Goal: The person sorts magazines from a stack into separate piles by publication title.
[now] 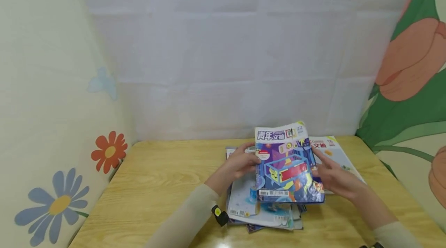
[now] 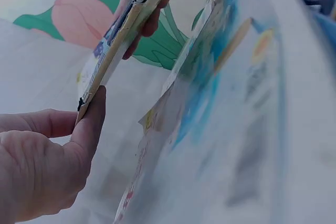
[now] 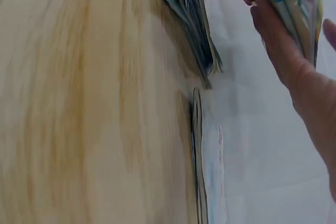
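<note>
A purple magazine (image 1: pixel 288 174) with a white title band is held up, tilted, between my two hands. My left hand (image 1: pixel 240 162) grips its left edge, and the left wrist view shows thumb and fingers pinching the spine side of the magazine (image 2: pixel 113 40). From the right side, my right hand (image 1: pixel 332 174) holds the other edge; in the right wrist view the fingers of this hand (image 3: pixel 299 77) lie under the magazine (image 3: pixel 294 17) with the thumb on the far side. Below it sits an uneven pile of magazines (image 1: pixel 240 197), a pale-blue one on top.
To the right of the pile, partly behind my right hand, lies a white magazine (image 1: pixel 339 157) with a red title. Everything rests on a wooden table (image 1: pixel 156 186). A white cloth (image 1: pixel 209 66) hangs behind it, with flower-patterned cloths (image 1: pixel 45 104) at the sides.
</note>
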The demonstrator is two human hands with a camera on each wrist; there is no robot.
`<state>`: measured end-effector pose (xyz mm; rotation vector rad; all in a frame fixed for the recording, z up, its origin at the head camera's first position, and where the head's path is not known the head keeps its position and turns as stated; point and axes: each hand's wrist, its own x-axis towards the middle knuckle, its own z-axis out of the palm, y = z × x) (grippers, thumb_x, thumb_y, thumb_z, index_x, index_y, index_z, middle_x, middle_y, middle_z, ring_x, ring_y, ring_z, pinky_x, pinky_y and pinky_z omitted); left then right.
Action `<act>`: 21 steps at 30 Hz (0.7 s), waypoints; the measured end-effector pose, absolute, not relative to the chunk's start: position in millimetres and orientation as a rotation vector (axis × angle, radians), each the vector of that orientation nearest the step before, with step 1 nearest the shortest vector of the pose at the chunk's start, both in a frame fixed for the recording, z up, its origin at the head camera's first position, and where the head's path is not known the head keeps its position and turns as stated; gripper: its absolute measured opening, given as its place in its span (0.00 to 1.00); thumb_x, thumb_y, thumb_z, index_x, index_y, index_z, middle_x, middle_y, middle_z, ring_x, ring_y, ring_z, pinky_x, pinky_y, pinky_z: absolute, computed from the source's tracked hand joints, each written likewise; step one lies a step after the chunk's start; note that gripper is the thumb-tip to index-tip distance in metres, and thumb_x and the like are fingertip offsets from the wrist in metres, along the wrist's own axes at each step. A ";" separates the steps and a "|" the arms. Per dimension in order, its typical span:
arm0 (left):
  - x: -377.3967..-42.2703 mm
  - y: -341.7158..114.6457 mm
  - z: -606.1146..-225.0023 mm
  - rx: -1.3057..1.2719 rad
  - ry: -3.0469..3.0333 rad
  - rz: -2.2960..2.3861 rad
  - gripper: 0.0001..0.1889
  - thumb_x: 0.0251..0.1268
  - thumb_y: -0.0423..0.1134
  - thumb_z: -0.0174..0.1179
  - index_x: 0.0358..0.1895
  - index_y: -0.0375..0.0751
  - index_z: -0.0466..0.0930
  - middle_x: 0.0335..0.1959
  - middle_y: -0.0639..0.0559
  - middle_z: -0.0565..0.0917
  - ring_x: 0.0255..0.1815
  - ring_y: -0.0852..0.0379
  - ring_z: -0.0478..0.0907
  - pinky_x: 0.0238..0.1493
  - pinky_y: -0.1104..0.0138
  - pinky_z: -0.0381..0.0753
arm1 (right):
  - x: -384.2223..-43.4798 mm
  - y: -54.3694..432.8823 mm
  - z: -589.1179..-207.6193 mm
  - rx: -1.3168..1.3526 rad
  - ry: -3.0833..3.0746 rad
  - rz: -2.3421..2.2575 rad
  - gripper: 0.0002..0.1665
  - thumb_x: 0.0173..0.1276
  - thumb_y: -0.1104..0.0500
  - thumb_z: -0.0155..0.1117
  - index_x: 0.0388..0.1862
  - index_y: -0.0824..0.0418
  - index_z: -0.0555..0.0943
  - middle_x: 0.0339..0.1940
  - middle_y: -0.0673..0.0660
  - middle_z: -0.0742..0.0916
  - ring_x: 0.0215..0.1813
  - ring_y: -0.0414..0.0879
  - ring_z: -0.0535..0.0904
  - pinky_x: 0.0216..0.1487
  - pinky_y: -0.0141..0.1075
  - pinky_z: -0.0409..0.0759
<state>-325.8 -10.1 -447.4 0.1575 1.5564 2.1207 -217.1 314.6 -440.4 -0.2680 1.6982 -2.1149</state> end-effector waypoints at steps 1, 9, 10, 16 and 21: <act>-327.7 -5.8 -446.0 0.170 1.555 2.118 0.45 0.54 0.15 0.61 0.77 0.44 0.61 0.57 0.34 0.80 0.46 0.43 0.84 0.39 0.62 0.86 | -215.8 319.8 -441.9 -0.287 1.667 -2.123 0.49 0.82 0.63 0.44 0.83 0.41 0.26 0.78 0.69 0.54 0.67 0.54 0.73 0.65 0.54 0.72; -339.5 32.2 -443.3 0.184 1.517 2.101 0.44 0.54 0.13 0.59 0.76 0.45 0.62 0.54 0.35 0.81 0.44 0.44 0.84 0.35 0.64 0.85 | -214.0 355.2 -450.9 -0.383 1.496 -2.238 0.56 0.75 0.77 0.45 0.84 0.43 0.28 0.68 0.50 0.75 0.65 0.56 0.76 0.64 0.52 0.75; -340.8 37.6 -445.3 0.178 1.505 2.107 0.44 0.53 0.13 0.59 0.76 0.45 0.62 0.53 0.35 0.82 0.43 0.44 0.84 0.34 0.64 0.85 | -214.9 358.9 -451.3 -0.368 1.495 -2.252 0.56 0.74 0.78 0.45 0.84 0.44 0.30 0.68 0.50 0.76 0.65 0.57 0.76 0.64 0.52 0.75; -345.0 74.9 -454.0 0.107 1.490 2.144 0.45 0.48 0.12 0.58 0.73 0.44 0.65 0.44 0.34 0.84 0.38 0.45 0.84 0.30 0.65 0.85 | -223.1 380.1 -448.6 -0.164 1.637 -2.273 0.55 0.71 0.79 0.47 0.86 0.47 0.38 0.62 0.49 0.80 0.60 0.54 0.80 0.59 0.50 0.79; -347.9 107.0 -457.9 0.064 1.541 2.114 0.45 0.47 0.12 0.59 0.72 0.44 0.64 0.40 0.36 0.84 0.33 0.47 0.84 0.23 0.67 0.83 | -228.1 397.0 -444.8 0.043 1.892 -2.181 0.58 0.66 0.79 0.52 0.85 0.52 0.37 0.58 0.47 0.80 0.54 0.50 0.81 0.50 0.44 0.83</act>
